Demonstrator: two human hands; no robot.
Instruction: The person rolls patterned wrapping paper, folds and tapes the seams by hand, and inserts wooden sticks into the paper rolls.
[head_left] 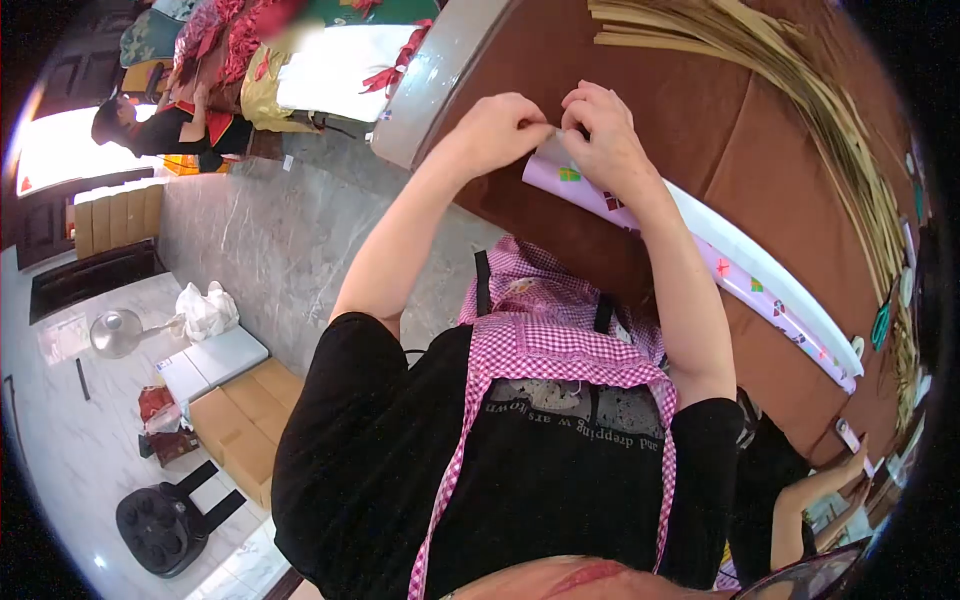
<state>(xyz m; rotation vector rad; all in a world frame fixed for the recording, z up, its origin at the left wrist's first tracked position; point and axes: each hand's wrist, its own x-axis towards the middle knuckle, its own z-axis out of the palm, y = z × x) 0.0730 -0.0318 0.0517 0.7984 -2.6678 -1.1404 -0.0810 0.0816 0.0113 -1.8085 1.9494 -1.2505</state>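
Observation:
A long roll of lilac wrapping paper (735, 268), printed with small coloured gift shapes and white on its inner side, lies along the near edge of the brown-covered table. At its upper-left end my right hand (606, 142) bends over the roll, its fingers closed at the paper's edge. My left hand (500, 134) is closed in a pinch, fingertips almost meeting those of my right hand by that same end. What sits between the left fingertips is too small to make out. The middle of the roll is partly hidden behind my right forearm.
Dried flat stalks (800, 95) curve along the table's far side, with green-handled scissors (880, 325) near them. At lower right, another person's hand (850, 462) is by a phone. Cardboard boxes (240, 420) and a black stool (165, 528) stand left. A person in black works at upper left.

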